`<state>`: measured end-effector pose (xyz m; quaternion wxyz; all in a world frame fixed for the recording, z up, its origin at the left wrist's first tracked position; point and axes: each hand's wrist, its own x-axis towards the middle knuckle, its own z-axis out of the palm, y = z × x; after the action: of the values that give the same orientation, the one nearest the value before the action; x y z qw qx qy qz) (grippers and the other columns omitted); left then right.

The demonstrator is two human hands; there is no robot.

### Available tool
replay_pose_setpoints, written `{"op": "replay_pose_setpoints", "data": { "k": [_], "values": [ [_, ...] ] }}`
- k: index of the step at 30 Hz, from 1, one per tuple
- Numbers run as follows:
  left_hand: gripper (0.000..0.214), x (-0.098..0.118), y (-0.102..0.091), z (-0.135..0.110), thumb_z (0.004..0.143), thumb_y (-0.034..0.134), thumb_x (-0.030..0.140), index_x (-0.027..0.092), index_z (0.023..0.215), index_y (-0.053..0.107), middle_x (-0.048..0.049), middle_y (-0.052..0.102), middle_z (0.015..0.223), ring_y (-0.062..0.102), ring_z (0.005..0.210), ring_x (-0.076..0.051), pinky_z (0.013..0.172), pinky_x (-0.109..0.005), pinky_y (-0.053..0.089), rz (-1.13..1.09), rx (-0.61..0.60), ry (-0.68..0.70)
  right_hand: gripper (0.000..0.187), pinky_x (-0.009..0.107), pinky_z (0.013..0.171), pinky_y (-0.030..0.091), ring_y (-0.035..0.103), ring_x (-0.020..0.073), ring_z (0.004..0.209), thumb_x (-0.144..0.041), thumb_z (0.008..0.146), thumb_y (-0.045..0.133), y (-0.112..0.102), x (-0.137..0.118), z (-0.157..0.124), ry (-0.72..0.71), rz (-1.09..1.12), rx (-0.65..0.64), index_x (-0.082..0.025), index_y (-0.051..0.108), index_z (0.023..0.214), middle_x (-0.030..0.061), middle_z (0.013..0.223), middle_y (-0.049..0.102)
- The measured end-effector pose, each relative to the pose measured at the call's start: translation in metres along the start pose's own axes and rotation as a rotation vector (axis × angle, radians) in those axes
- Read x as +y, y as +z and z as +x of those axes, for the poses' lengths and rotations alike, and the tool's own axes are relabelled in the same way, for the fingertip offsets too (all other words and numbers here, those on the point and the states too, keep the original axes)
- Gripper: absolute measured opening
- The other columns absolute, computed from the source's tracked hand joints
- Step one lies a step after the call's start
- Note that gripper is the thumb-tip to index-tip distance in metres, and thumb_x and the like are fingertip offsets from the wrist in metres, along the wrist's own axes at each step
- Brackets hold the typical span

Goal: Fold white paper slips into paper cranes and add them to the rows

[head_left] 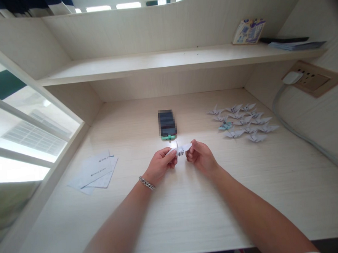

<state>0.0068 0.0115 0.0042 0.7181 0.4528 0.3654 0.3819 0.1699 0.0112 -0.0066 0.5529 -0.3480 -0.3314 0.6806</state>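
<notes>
Over the middle of the desk I hold a small white paper crane (181, 150) between both hands. My left hand (161, 162), with a silver chain bracelet on its wrist, pinches the crane's left side between thumb and fingers. The tip of its right wing is caught in the fingers of my right hand (201, 156). Just beyond the crane lies a dark phone with a green edge (167, 123), its screen blurred out. Several folded paper cranes (244, 120) stand in rows at the right, mostly white, with one bluish-green crane (225, 126) among them.
Loose white paper sheets (96, 172) lie overlapping on the left. A shelf (142, 63) spans the back, bearing a colourful packet (249, 31) and a stack of papers (297, 45). A white charger (292, 77) sits in the wall socket, its cable (301, 135) running down the right side.
</notes>
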Motion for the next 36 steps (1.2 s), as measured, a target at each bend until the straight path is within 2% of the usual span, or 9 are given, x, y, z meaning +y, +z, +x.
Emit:
{"op": "replay_pose_setpoints", "data": {
  "k": [4, 12, 19, 23, 27, 30, 36],
  "values": [
    [0.027, -0.0016, -0.0006, 0.0006, 0.079, 0.056, 0.038, 0.013, 0.067, 0.053, -0.0002, 0.052, 0.060, 0.043, 0.054, -0.007, 0.052, -0.022, 0.032, 0.058, 0.006, 0.012, 0.028, 0.024, 0.045, 0.029, 0.040, 0.0095, 0.046, -0.040, 0.072, 0.065, 0.0043, 0.0020, -0.0005, 0.012, -0.157, 0.005, -0.017, 0.054, 0.059, -0.0018, 0.051, 0.049],
    [0.021, -0.0015, -0.0019, -0.0006, 0.077, 0.060, 0.030, 0.015, 0.067, 0.049, 0.0011, 0.050, 0.061, 0.047, 0.056, -0.008, 0.053, -0.022, 0.035, -0.160, 0.001, 0.010, 0.026, 0.021, 0.041, 0.030, 0.041, 0.0088, 0.048, -0.035, 0.067, 0.069, 0.0060, 0.0008, 0.0003, 0.076, 0.038, 0.050, -0.017, 0.051, 0.059, -0.0025, 0.053, 0.047],
    [0.018, 0.0013, -0.0042, -0.0026, 0.074, 0.062, 0.025, 0.016, 0.066, 0.048, 0.0005, 0.051, 0.065, 0.050, 0.059, -0.009, 0.055, -0.023, 0.038, -0.344, 0.015, 0.029, 0.026, 0.020, 0.040, 0.029, 0.040, 0.0078, 0.046, -0.034, 0.066, 0.070, 0.0055, -0.0025, 0.0007, 0.103, 0.109, 0.069, -0.017, 0.051, 0.062, -0.0033, 0.052, 0.046],
    [0.020, 0.0045, -0.0064, -0.0025, 0.075, 0.059, 0.029, 0.016, 0.065, 0.048, 0.0009, 0.051, 0.064, 0.049, 0.056, -0.009, 0.053, -0.023, 0.038, -0.287, 0.061, 0.061, 0.025, 0.020, 0.040, 0.029, 0.041, 0.0079, 0.047, -0.033, 0.066, 0.070, 0.0009, -0.0036, 0.0027, 0.056, 0.054, 0.098, -0.017, 0.052, 0.062, -0.0030, 0.053, 0.046],
    [0.027, 0.0024, -0.0021, -0.0017, 0.078, 0.055, 0.041, 0.015, 0.070, 0.051, -0.0003, 0.053, 0.063, 0.049, 0.053, -0.009, 0.048, -0.022, 0.035, -0.138, 0.066, 0.009, 0.027, 0.022, 0.043, 0.030, 0.042, 0.0085, 0.047, -0.036, 0.068, 0.069, 0.0016, -0.0019, 0.0018, 0.013, -0.056, 0.079, -0.016, 0.052, 0.059, -0.0023, 0.054, 0.048],
    [0.027, -0.0009, 0.0012, -0.0006, 0.076, 0.058, 0.041, 0.015, 0.070, 0.051, -0.0003, 0.053, 0.063, 0.049, 0.054, -0.009, 0.049, -0.021, 0.036, -0.076, 0.077, -0.012, 0.028, 0.023, 0.044, 0.031, 0.042, 0.0092, 0.047, -0.038, 0.069, 0.068, 0.0038, -0.0011, 0.0008, 0.018, -0.125, 0.059, -0.016, 0.054, 0.059, -0.0020, 0.052, 0.049],
    [0.024, -0.0026, -0.0007, 0.0021, 0.074, 0.061, 0.037, 0.015, 0.072, 0.053, 0.0006, 0.051, 0.063, 0.049, 0.057, -0.008, 0.052, -0.021, 0.038, -0.142, 0.135, 0.000, 0.030, 0.022, 0.043, 0.031, 0.043, 0.0088, 0.047, -0.043, 0.069, 0.067, -0.0026, -0.0020, 0.0072, 0.041, -0.013, 0.185, -0.017, 0.052, 0.060, -0.0027, 0.055, 0.048]
  ]
}}
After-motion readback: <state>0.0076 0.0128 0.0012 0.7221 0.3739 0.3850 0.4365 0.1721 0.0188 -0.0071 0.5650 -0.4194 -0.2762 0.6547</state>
